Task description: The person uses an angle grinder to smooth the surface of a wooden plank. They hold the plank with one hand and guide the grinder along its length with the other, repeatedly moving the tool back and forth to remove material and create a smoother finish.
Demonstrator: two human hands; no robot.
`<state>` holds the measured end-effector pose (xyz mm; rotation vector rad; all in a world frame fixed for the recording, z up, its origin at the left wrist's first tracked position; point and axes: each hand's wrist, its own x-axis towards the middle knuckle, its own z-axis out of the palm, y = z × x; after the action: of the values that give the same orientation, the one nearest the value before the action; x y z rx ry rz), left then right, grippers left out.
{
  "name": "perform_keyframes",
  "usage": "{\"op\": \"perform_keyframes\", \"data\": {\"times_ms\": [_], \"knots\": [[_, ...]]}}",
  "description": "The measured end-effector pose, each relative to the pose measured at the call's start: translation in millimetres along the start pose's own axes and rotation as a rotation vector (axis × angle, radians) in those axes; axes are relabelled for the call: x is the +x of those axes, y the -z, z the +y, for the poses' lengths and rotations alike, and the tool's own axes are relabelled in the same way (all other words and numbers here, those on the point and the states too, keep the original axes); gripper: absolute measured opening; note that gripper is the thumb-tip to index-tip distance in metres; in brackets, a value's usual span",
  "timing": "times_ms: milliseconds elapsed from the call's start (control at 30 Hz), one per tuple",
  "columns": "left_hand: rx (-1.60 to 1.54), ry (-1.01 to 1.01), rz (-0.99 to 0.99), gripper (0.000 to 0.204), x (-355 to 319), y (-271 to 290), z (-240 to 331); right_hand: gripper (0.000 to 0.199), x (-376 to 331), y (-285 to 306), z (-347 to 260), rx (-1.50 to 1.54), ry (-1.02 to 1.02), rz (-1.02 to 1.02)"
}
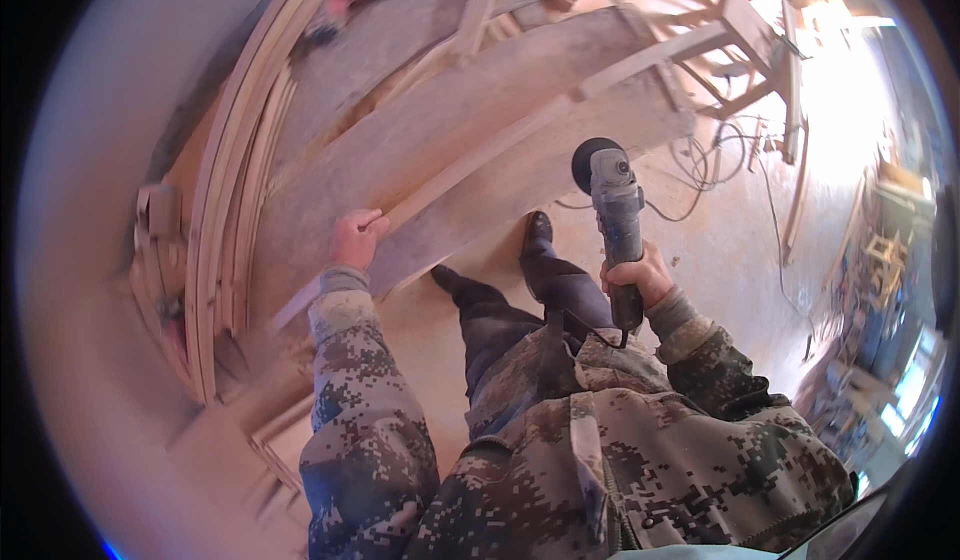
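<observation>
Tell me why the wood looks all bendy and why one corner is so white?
In the head view, the fisheye lens bows the long pale wooden boards toward the rim; daylight at the upper right washes out the wooden frame; the grey angle grinder in the right hand stays fairly sharp, the edges blur.

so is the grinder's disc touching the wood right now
No. The right hand holds the angle grinder raised, its disc apart from the curved wooden board on which the left hand rests.

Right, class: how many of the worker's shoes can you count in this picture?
2. One black shoe is near the board's lower edge, below the angle grinder; the other shoe is to its left, nearer the left hand.
</observation>
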<state>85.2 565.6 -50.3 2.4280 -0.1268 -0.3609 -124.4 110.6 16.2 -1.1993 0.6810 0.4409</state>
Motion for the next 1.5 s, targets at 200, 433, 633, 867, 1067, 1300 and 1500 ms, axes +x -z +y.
{"op": "perform_keyframes", "data": {"times_ms": [200, 433, 633, 867, 1067, 1300, 1500], "knots": [[0.08, 0.143, 0.774, 0.035, -119.5, 0.8, -13.8, 0.041, 4.2, -100.6, 10.4, -0.124, -0.029, -0.178], [-1.714, 0.351, -0.005, 0.03, -181.4, -45.8, 79.1, 0.045, 7.2, -240.1, 37.1, -0.352, -0.107, -0.437], [-1.749, 0.534, 0.23, 0.023, -185.3, 9.5, 10.6, 0.054, 30.6, -343.6, 74.6, -0.625, -0.119, -0.542], [-1.802, 0.565, 0.462, 0.021, -213.1, 63.2, -84.1, 0.076, 41.1, -463.1, 110.0, -0.706, 0.002, -0.69], [-1.842, 0.535, 0.516, 0.019, -220.7, 85.8, -132.6, 0.081, 49.7, -517.2, 120.7, -0.769, -0.099, -0.754], [-1.789, 0.561, 0.63, 0.019, -220.9, 67.7, -114.7, 0.079, 40.1, -502.6, 120.9, -0.8, -0.117, -0.693], [-1.878, 0.553, 0.536, 0.019, -232.1, 79.1, -133.7, 0.074, 43.5, -518.8, 127.5, -0.805, -0.194, -0.775]]}}
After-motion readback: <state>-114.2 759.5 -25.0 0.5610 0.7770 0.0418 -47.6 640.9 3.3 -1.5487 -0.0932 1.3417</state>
